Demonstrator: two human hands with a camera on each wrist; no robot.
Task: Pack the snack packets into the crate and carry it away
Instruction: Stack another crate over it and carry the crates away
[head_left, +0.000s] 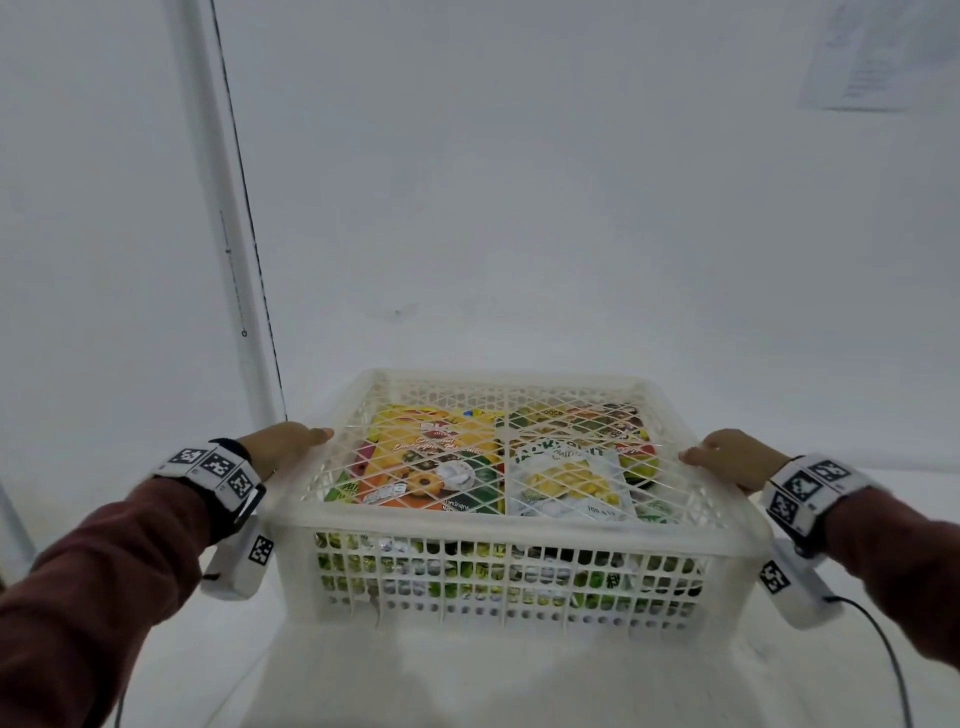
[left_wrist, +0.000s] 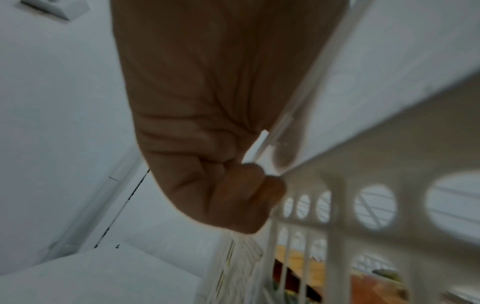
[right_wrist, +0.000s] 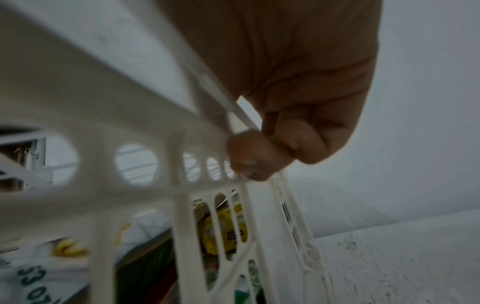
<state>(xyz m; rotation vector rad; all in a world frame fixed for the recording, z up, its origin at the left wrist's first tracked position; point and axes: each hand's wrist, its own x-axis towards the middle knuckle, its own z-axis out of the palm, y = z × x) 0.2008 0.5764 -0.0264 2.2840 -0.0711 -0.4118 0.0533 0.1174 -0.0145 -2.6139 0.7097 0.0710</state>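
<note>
A white lattice crate (head_left: 509, 525) sits in front of me, filled with snack packets; a lattice lid covers them. Through the lid I see a yellow pineapple biscuit packet (head_left: 431, 457) and a white jackfruit packet (head_left: 566, 483). My left hand (head_left: 285, 447) grips the crate's left rim, thumb on top. In the left wrist view my left hand (left_wrist: 233, 185) has its fingers curled under the rim (left_wrist: 363, 144). My right hand (head_left: 732, 457) grips the right rim. In the right wrist view my right hand (right_wrist: 280, 148) has its fingers hooked under the rim (right_wrist: 130, 92).
A white wall (head_left: 519, 182) rises close behind the crate. A vertical white post with a dark seam (head_left: 244, 234) stands at the left. A paper sheet (head_left: 872, 52) hangs at the upper right. The crate is over a white surface (head_left: 467, 675).
</note>
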